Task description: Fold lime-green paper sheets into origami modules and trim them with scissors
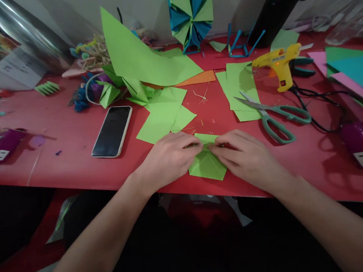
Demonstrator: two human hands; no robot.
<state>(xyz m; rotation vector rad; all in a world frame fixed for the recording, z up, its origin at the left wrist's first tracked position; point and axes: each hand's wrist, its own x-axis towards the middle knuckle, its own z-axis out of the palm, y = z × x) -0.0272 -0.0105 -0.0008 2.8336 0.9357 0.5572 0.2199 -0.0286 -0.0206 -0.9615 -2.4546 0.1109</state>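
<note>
A creased sheet of green paper [209,166] lies near the front edge of the red table, between my two hands. My left hand [173,157] pinches its left side, fingers bent and closed. From the other side my right hand [243,154] grips the paper with its fingertips close to the left ones. Faint fold lines fan across the lower part of the sheet. Just beyond my left hand are several loose green paper squares [164,116]. Open-bladed scissors [271,115] with grey-green handles rest beyond my right hand. The fingertips partly cover the sheet's upper part.
A phone [112,131] lies to the left. A yellow glue gun [279,66] with a black cord sits at right, beside another stack of green paper [243,90]. Behind stand a large curved green sheet [145,57], a blue-green paper wheel [191,15] and a black bottle [280,11].
</note>
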